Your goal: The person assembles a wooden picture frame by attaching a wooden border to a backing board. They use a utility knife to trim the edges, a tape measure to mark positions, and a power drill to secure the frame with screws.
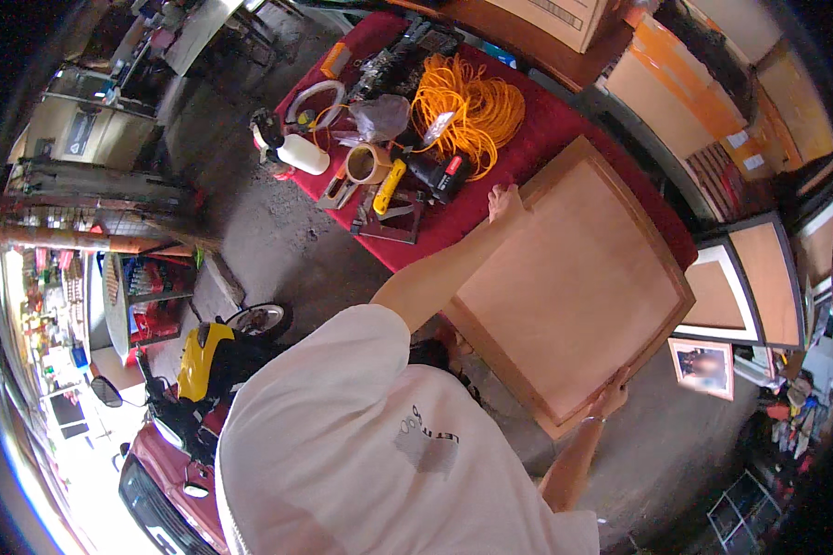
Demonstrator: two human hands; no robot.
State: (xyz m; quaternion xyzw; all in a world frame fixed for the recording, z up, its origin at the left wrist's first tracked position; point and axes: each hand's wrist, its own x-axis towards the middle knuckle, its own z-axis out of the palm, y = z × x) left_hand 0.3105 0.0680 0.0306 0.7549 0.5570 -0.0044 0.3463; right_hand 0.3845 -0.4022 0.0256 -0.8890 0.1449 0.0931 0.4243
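Observation:
A large rectangular picture frame (565, 287) with a plain tan panel and brown edging lies tilted across the near right part of the red-covered table (551, 153), jutting out over the floor. My left hand (503, 203) grips its far left edge, with the fingertips showing past the border. Near its close right corner my right hand (608, 400) is closed around the other edge; part of those fingers is hidden. Left of the frame on the cloth lie a black power tool (438, 176), a yellow cutter (390, 188) and a roll of brown tape (367, 165).
An orange cord coil (467, 106), a white spray bottle (303, 154) and a metal square (407, 227) share the table. Framed pictures (703, 368) and cardboard (662, 102) lean at the right. A yellow-and-black motorcycle (204, 361) stands at left.

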